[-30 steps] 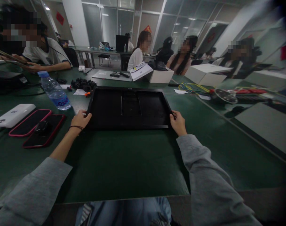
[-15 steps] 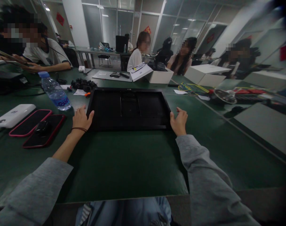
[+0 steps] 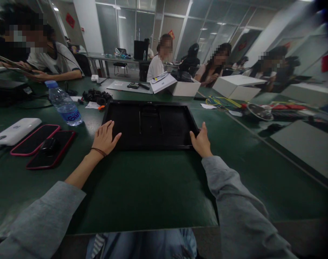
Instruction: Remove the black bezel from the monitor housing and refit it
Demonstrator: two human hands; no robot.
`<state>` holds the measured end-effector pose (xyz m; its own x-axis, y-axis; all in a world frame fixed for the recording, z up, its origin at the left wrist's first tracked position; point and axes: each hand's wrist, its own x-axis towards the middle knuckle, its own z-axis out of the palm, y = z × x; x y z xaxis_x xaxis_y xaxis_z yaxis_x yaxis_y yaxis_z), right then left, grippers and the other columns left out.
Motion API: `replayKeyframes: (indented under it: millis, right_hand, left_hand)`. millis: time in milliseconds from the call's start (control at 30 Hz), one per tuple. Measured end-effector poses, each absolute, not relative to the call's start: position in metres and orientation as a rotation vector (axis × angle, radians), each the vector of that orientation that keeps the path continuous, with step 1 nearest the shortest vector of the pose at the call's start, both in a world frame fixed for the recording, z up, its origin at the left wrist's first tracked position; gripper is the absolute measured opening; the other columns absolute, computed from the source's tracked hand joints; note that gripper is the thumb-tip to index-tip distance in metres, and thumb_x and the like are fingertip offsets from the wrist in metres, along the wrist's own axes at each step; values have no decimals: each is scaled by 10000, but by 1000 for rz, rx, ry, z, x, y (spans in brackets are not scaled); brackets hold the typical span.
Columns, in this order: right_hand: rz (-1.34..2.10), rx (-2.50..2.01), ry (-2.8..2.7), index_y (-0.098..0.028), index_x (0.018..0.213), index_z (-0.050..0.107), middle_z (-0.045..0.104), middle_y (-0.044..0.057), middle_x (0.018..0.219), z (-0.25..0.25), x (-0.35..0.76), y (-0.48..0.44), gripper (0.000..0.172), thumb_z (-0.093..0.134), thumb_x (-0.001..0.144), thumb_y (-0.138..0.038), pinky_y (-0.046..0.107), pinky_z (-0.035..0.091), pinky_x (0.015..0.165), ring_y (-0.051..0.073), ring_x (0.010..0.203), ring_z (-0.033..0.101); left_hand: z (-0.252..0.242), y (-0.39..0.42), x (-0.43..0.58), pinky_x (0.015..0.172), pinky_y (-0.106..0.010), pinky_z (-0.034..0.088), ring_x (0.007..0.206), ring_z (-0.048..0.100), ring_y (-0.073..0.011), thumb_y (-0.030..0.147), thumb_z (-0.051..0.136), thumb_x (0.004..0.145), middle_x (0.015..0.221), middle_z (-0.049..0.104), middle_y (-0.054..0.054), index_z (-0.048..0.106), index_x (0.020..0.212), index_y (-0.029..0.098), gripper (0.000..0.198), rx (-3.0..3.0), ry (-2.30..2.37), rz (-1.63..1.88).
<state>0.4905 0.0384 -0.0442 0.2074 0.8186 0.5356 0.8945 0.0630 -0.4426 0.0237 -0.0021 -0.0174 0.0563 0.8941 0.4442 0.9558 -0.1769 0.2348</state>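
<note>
A flat black rectangular panel (image 3: pixel 150 124) with raised edges and a recessed middle lies on the green table (image 3: pixel 142 187) in front of me. My left hand (image 3: pixel 105 137) rests at its near left corner, fingers stretched out flat and thumb spread onto the panel. My right hand (image 3: pixel 200 141) is at the near right corner, fingers extended against the panel's edge. Neither hand grips it. Grey sleeves cover both my arms, the left one pushed up.
To the left lie a water bottle (image 3: pixel 63 104), two red-cased phones (image 3: pixel 36 139) and a white power bank (image 3: pixel 15 131). Behind the panel are black parts (image 3: pixel 96 95), white boxes (image 3: pixel 184 86) and coloured cables (image 3: pixel 220 101). Several people sit around the table.
Both hands let go of the panel's side edges and opened. They slid inward to its near corners, where they now rest flat. The panel stays flat on the table.
</note>
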Motion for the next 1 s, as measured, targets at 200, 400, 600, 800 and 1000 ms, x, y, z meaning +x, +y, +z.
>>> replayKeyframes:
  millis: [200, 400, 600, 800, 1000]
  right_hand:
    - [154, -1666, -1479, -169, 1337, 580, 682, 198, 1248, -50, 515, 48, 524, 525, 882, -423, 595, 506, 1062, 348, 1203, 647]
    - [729, -1564, -1348, -235, 1241, 556, 726, 63, 843, -40, 513, 41, 568, 716, 749, -470, 462, 629, 741, 280, 809, 725]
    - [789, -1464, -1170, -188, 1476, 433, 762, 118, 1037, -42, 477, 45, 756, 656, 787, -406, 501, 625, 882, 290, 936, 750]
    - [670, -1285, -1120, -179, 1332, 631, 758, 104, 1145, -43, 466, 48, 655, 694, 711, -379, 496, 593, 993, 275, 1044, 734]
    - [599, -1293, -998, -153, 1272, 676, 769, 87, 1008, -37, 478, 48, 604, 689, 688, -305, 506, 603, 963, 257, 954, 740]
  left_hand:
    - [-13, -3, 21, 1179, -510, 356, 1414, 462, -359, 472, 387, 1009, 1566, 488, -173, 500, 1497, 144, 598, -2156, -1943, -868]
    - [-16, 5, 12, 1146, -517, 385, 1402, 464, -360, 429, 429, 990, 1531, 517, -172, 541, 1443, 152, 542, -2031, -2033, -954]
    - [-18, 8, 10, 1143, -527, 386, 1408, 454, -362, 417, 458, 980, 1523, 528, -174, 558, 1422, 153, 524, -1998, -2030, -990]
    - [-20, 10, 7, 1113, -549, 413, 1361, 489, -377, 414, 473, 964, 1481, 560, -184, 580, 1392, 138, 520, -1979, -1987, -1014]
    - [-23, 12, 4, 1097, -545, 427, 1346, 498, -379, 428, 471, 961, 1459, 572, -183, 583, 1391, 142, 528, -1966, -1988, -999]
